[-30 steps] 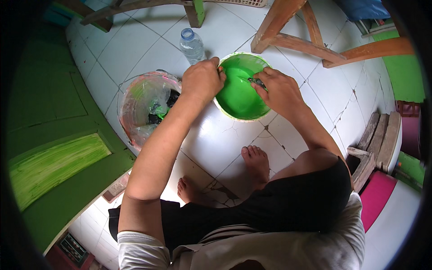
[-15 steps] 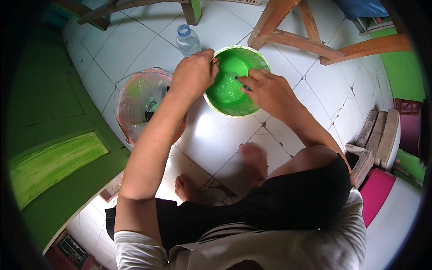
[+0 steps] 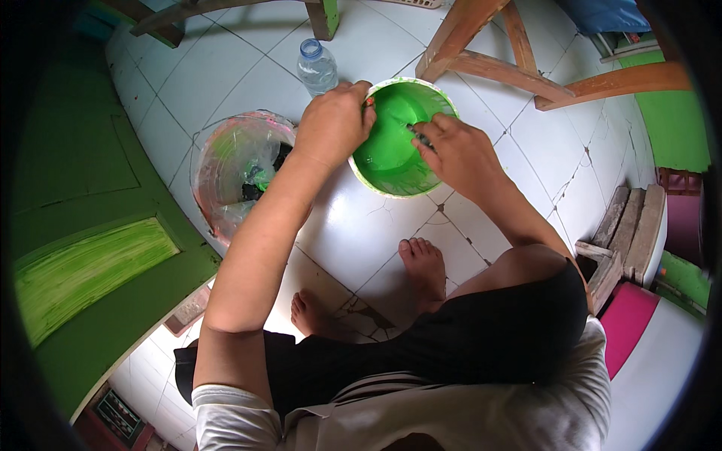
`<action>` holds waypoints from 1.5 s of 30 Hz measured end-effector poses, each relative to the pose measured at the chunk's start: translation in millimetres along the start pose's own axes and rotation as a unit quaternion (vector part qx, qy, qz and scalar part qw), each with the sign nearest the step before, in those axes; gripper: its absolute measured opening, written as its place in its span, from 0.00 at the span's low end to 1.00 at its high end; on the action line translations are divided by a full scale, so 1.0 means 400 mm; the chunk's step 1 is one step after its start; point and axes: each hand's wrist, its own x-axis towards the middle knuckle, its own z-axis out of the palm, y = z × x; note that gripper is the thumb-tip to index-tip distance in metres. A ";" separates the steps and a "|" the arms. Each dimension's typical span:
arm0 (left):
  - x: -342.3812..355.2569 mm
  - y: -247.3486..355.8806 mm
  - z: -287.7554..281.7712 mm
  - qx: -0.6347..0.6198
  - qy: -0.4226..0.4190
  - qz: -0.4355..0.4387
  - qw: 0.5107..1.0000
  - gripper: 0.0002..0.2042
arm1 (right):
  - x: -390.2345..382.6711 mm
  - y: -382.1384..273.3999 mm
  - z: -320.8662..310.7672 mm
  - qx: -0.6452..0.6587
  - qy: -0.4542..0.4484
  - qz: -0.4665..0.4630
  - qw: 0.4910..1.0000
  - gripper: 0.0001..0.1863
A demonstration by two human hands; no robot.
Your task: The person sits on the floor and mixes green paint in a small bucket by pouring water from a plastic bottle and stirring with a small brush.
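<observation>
A white-rimmed bucket [image 3: 402, 194] holds bright green paint [image 3: 383, 150] and stands on the floor in front of me. My left hand [image 3: 335, 124] is closed on its left rim, thumb toward the inside. Over the right side of the opening, my right hand [image 3: 460, 154] grips a thin dark-handled tool [image 3: 421, 137], which slants into the bucket. The tool's lower end is lost in the paint, so its kind cannot be made out. Behind my left hand stands a clear plastic bottle [image 3: 317, 69] without a cap.
Left of my forearm sits a paint-stained pail [image 3: 210, 184] with plastic and dark pieces inside. A green panel [image 3: 90, 188] with a streaky light-green section rises at the left. Wooden furniture legs [image 3: 511, 75] stand ahead. My bare feet [image 3: 423, 263] are on white tiles [image 3: 361, 233].
My right hand and the tool have shifted in the bucket, with more of the handle showing. The bucket and left hand appear slightly farther right. My right foot has come to rest.
</observation>
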 end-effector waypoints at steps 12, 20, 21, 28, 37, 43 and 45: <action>-0.011 0.017 0.003 -0.001 0.028 -0.007 1.000 0.09 | -0.031 -0.026 0.020 0.216 -0.040 0.049 0.974 0.15; -0.009 0.018 0.006 0.008 0.042 -0.015 0.999 0.08 | -0.032 0.019 0.005 0.058 -0.001 0.067 0.996 0.14; -0.008 0.018 0.007 0.011 0.042 -0.017 0.999 0.08 | -0.026 0.018 -0.006 0.046 0.013 0.076 0.996 0.14; -0.007 0.018 0.013 0.016 0.043 -0.017 0.999 0.08 | -0.021 0.023 0.015 0.037 0.022 0.083 0.996 0.14; -0.007 0.019 0.011 0.009 0.045 -0.020 0.999 0.09 | -0.033 0.001 0.016 0.177 -0.032 0.084 0.980 0.16; -0.008 0.014 0.004 0.004 0.039 -0.025 0.999 0.09 | -0.002 0.027 0.015 0.029 0.083 0.072 0.993 0.16; -0.004 0.014 0.006 0.006 0.036 -0.026 0.999 0.09 | -0.009 0.019 0.017 0.053 0.040 0.073 0.995 0.15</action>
